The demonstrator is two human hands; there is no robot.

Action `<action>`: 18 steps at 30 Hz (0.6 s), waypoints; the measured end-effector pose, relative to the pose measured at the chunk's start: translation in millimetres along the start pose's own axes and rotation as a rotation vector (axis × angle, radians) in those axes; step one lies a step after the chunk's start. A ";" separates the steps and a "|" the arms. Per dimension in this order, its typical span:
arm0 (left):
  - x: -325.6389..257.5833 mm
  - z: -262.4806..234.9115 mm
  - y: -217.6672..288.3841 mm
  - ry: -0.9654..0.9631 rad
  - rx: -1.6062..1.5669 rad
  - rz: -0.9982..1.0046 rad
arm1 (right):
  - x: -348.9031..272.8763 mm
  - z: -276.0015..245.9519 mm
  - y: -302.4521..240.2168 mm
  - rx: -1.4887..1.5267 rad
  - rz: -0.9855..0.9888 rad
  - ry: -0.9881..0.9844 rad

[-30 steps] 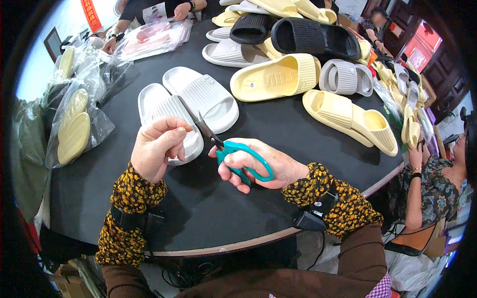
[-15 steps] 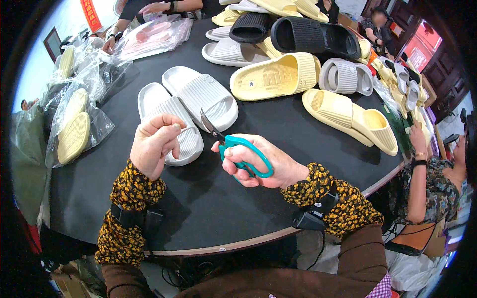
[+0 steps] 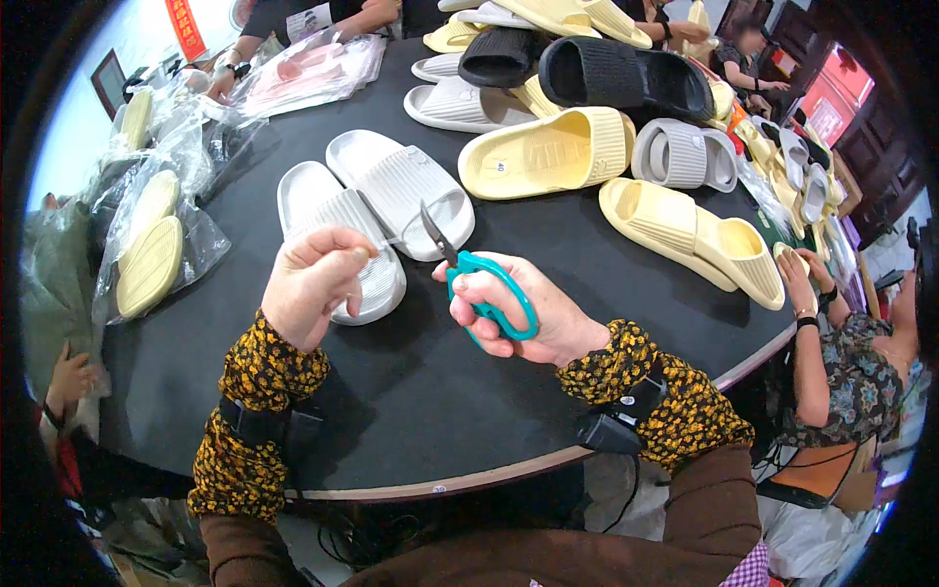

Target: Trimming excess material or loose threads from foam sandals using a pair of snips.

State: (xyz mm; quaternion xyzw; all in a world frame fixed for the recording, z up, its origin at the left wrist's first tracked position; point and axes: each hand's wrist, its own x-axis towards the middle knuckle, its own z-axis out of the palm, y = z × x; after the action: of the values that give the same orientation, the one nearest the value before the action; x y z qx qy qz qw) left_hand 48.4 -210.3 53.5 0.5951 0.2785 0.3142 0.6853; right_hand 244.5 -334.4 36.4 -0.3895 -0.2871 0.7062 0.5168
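My right hand (image 3: 548, 318) grips a pair of scissors (image 3: 523, 301) with teal handles. Their dark, slightly curved blades point up and away, over the front of a light grey slide slipper (image 3: 411, 191). My left hand (image 3: 311, 289) is closed in a pinch, thumb against forefinger; whatever it holds is too small to make out. It hovers above a second light grey slipper (image 3: 311, 196), hiding part of its strap. Those two slippers lie side by side on the black table, and neither hand appears to hold them.
Yellow slippers (image 3: 543, 157), black slippers (image 3: 626, 80) and grey slippers (image 3: 683, 155) are piled at the back right. Clear bags with yellow slippers (image 3: 152, 269) lie left, bags with pink ones (image 3: 308, 73) far back. Co-workers' hands show at the left, far and right edges.
The scissors' blades have shifted a little to the right, and my left hand stays pinched. A co-worker's hand has appeared at the left edge; the person at right now has both hands at a slipper.
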 end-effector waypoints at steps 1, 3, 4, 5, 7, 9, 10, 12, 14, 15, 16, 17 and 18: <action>-2.9 1.0 2.1 -0.044 0.012 -0.036 | 0.1 -0.1 0.0 0.015 -0.020 0.014; -10.7 5.6 12.0 -0.157 0.091 -0.062 | 0.5 -2.4 1.3 0.022 -0.054 0.028; -15.7 8.9 18.8 -0.276 0.169 -0.090 | 0.1 -2.6 1.3 0.021 -0.052 0.021; -22.1 13.2 27.4 -0.290 0.249 -0.113 | -0.4 -2.4 1.5 0.021 -0.059 0.024; -36.9 18.3 41.7 -0.291 0.359 -0.093 | -1.9 -3.3 2.9 0.005 -0.080 0.018; -54.6 18.5 54.5 -0.300 0.577 -0.024 | -1.2 -3.6 4.2 0.005 -0.074 0.016; -64.7 19.0 60.4 -0.288 0.648 0.073 | -0.4 -3.9 4.2 0.003 -0.076 0.026; -89.3 6.8 65.5 -0.300 0.710 0.243 | 2.9 -4.7 6.4 -0.001 -0.065 0.015; -110.6 -8.2 67.5 -0.283 0.644 0.281 | 2.0 -4.2 4.8 0.009 -0.068 0.031; -124.1 -16.8 69.9 -0.202 0.669 0.244 | 2.1 -5.2 5.1 -0.010 -0.076 0.046; -139.5 -30.5 59.3 -0.040 0.660 0.349 | 3.0 -3.5 5.2 -0.024 -0.077 0.046; -155.8 -48.2 57.3 0.104 0.726 0.360 | 4.5 -2.5 4.2 -0.040 -0.094 0.047; -169.6 -58.7 57.5 0.330 0.718 0.333 | 3.9 0.4 3.0 -0.062 -0.106 0.051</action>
State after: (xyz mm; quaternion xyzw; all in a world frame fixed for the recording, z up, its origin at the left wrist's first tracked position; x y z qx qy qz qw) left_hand -111.5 -296.5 103.8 0.7745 0.3764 0.3944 0.3208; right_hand 242.0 -331.6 33.1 -0.4071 -0.3158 0.6585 0.5486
